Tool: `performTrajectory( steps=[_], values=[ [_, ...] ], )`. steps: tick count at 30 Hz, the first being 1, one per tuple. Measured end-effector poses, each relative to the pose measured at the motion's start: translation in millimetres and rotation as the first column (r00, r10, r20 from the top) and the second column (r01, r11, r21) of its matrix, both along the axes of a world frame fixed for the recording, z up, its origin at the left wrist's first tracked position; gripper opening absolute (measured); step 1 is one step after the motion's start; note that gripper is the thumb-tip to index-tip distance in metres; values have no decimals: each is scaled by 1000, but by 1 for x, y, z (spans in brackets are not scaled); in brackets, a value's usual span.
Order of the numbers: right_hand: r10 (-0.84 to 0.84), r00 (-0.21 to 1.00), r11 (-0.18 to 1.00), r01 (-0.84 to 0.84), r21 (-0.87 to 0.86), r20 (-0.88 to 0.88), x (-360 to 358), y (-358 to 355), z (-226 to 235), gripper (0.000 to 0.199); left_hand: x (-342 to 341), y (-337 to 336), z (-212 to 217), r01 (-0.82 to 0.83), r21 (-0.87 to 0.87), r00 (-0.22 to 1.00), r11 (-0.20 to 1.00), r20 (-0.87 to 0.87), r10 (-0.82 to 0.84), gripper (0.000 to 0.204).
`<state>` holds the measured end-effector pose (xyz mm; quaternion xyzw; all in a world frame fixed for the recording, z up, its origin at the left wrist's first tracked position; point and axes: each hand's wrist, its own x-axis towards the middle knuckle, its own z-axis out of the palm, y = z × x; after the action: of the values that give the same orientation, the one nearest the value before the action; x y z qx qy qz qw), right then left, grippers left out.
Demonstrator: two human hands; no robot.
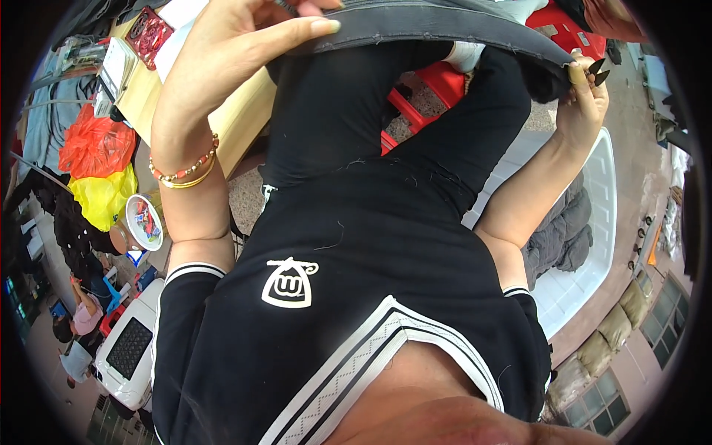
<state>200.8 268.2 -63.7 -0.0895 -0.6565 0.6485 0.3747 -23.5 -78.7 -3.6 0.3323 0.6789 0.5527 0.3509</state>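
A dark grey garment [437,26] stretches across the top of the view between my two hands, its stitched band facing me with loose threads along the lower edge. My left hand [271,33] grips its left end, thumb lying along the cloth. The fingertips are partly cut off by the upper rim, and a small dark item shows between them, too little of it to name. At the right end, my right hand [584,100] pinches the band's corner. Small dark-bladed thread snips [599,74] stick out from the same hand, blades apart and pointing away from the cloth.
Beside my right arm stands a white plastic bin [604,193] with dark grey garments [567,230]. A wooden table [241,130] at left bears a red-patterned phone case [148,35]. Red [96,141] and yellow bags [104,196] lie farther left. Red stool parts [445,85] show between my legs.
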Motion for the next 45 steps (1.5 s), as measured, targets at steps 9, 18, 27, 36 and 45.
performTrajectory(
  steps=[9,18,27,36,45],
  values=[
    [-215,975,957,200,211,52,-64,-41,-28,28,-25,-33,-57,-92,103,980,990,-167,108,22],
    [22,996,945,-48,323,82,-58,-135,-6,37,-23,-59,-67,-99,9,989,995,-106,100,16],
    [90,995,755,-95,649,41,-62,-168,13,39,-18,-61,-61,-60,175,991,983,-106,79,15],
    [84,996,723,-39,689,-32,-77,-175,14,40,7,-32,-16,-257,124,959,958,156,237,5],
    [24,1000,680,-27,733,14,-80,-183,11,43,-20,-46,-58,-145,187,984,972,-72,161,18]
  ],
)
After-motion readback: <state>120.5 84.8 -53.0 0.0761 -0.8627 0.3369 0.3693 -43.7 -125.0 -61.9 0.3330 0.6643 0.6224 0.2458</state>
